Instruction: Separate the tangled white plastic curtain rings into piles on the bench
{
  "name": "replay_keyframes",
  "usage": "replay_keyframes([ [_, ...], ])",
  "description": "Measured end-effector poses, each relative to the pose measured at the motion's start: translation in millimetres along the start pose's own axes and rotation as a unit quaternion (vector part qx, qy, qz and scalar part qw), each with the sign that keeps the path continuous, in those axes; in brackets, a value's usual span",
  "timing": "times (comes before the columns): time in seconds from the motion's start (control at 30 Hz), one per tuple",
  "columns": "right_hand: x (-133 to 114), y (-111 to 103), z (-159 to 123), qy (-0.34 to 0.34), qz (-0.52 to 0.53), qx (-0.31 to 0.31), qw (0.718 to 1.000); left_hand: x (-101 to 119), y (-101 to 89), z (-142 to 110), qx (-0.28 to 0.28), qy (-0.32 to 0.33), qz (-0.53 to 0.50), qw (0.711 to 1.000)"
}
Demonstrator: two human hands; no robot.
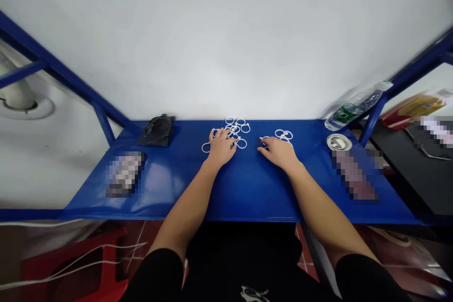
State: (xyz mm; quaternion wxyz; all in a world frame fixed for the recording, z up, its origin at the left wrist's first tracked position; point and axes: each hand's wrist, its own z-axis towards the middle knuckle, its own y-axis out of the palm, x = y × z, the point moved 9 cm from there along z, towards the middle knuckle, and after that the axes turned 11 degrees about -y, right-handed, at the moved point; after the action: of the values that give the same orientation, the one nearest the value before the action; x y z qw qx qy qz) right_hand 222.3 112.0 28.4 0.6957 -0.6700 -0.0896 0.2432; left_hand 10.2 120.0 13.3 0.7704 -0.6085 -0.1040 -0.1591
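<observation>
My left hand [221, 147] lies palm down with its fingers spread over a loose pile of thin white plastic rings [242, 144] on the blue table [244, 193]. Small nubs show on some of the rings, and several are partly hidden under the fingers. To the right, my right hand [280, 152] rests at the near side of a smaller group of white rings [283, 133]. Its thumb stands apart from the fingers, which cover part of those rings. Blue table surface separates the two groups.
A black plastic bag [158, 130] and a blurred-out object [125, 173] lie at left. At right are a water bottle [354, 107] leaning by the blue frame, a white coiled roll [339, 142] and another blurred-out object [356, 175]. A white wall [226, 47] stands behind.
</observation>
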Motion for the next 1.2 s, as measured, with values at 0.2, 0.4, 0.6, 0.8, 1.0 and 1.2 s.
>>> replay_keyframes([
  [0.2,-20,-11,-1,-0.062,0.052,0.064,0.995,11,-10.5,-2,0.049,0.025,-0.044,0.998],
  [0.4,-45,-13,-5,-0.152,0.108,0.123,0.975,37,-32.4,-16,0.099,0.079,-0.125,0.984],
  [0.6,-46,-11,-6,-0.164,0.117,0.154,0.967,50,-33.6,-26,0.094,0.095,-0.162,0.978],
  [0.8,-42,-17,-5,-0.161,0.181,0.167,0.956,50,-34.0,-23,0.078,0.104,-0.213,0.968],
  [1.0,-44,-22,-4,-0.144,0.26,0.136,0.945,45,-27.5,-19,0.024,0.055,-0.247,0.967],
  [1.2,-40,-18,-2,-0.107,0.32,0.126,0.933,42,-19.5,-17,-0.02,0.023,-0.285,0.958],
])
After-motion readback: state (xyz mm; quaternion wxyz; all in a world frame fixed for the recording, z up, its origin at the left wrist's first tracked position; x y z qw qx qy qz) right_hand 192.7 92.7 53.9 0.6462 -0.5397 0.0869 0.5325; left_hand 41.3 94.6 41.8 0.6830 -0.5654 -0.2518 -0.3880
